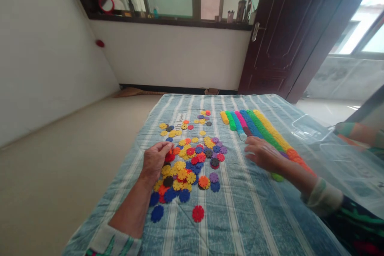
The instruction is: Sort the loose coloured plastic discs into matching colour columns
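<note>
The person's left hand [154,161] is over the left side of a loose pile of flower-shaped discs [180,166], which lies on a striped cloth [234,220]. Its thumb and forefinger come close together just beside some red and orange discs, but one cannot tell if they grip a disc. The discs are yellow, blue, red, orange, purple and black; many of them overlap, and a few lie apart toward the far side. At the near side, one red disc [198,213] lies alone, and to the left of it a blue disc [157,213] lies near the edge of the pile. The right hand [264,153] is to the right of the pile, with its fingers partly bent and a little apart. Its fingertips are near a dark red end among the coloured rows [265,134]; if they touch it, one cannot tell. These rows lie side by side: short yellow, green, light blue and pink ones on the left, then longer blue, green and yellow ones, and an orange part continues nearer, partly behind the right forearm. A yellow-green piece [277,177] shows just below this forearm. At the right stand clear plastic boxes [312,127]. On the far side are a dark door [285,28] and a windowsill [180,23] bearing a flask [241,8] and a red-rimmed mirror [106,4].
</note>
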A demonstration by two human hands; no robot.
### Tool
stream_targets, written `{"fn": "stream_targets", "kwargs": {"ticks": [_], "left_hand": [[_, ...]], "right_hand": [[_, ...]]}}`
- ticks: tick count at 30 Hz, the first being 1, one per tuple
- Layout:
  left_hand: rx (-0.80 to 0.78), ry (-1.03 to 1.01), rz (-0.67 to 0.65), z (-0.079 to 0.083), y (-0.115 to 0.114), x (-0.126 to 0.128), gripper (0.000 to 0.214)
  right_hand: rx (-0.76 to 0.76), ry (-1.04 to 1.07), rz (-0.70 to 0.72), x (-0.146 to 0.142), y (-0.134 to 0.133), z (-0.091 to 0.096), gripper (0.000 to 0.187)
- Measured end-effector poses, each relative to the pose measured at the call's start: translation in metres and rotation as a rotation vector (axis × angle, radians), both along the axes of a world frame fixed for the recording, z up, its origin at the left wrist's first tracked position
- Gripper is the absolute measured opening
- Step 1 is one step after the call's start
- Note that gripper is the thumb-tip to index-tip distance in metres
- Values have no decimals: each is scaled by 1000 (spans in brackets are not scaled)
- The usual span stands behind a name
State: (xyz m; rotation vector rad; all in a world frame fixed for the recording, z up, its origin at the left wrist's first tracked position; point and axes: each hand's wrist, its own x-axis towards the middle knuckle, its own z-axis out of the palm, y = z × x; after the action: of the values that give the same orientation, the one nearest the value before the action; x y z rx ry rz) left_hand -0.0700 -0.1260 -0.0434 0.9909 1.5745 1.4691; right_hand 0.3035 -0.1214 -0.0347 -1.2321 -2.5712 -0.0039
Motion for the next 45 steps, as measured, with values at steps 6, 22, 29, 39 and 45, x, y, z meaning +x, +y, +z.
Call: {"fn": "stream_targets", "kwargs": {"ticks": [6,22,29,39,45], "left_hand": [[4,-33,8,0,-4,2,32],[128,-99,144,-4,-7,1,28],[190,111,125,-6,-8,0,27],[37,383,-27,9,-15,-14,25],[47,687,-311,9,-16,-19,17]], "right_hand": [[-10,160,193,-54,-49,-14,7],[85,337,222,-72,-66,-50,16],[75,370,232,-73,-65,-48,16],[50,374,240,-72,-66,-50,19],[43,360,237,-73,-66,-47,20]]}}
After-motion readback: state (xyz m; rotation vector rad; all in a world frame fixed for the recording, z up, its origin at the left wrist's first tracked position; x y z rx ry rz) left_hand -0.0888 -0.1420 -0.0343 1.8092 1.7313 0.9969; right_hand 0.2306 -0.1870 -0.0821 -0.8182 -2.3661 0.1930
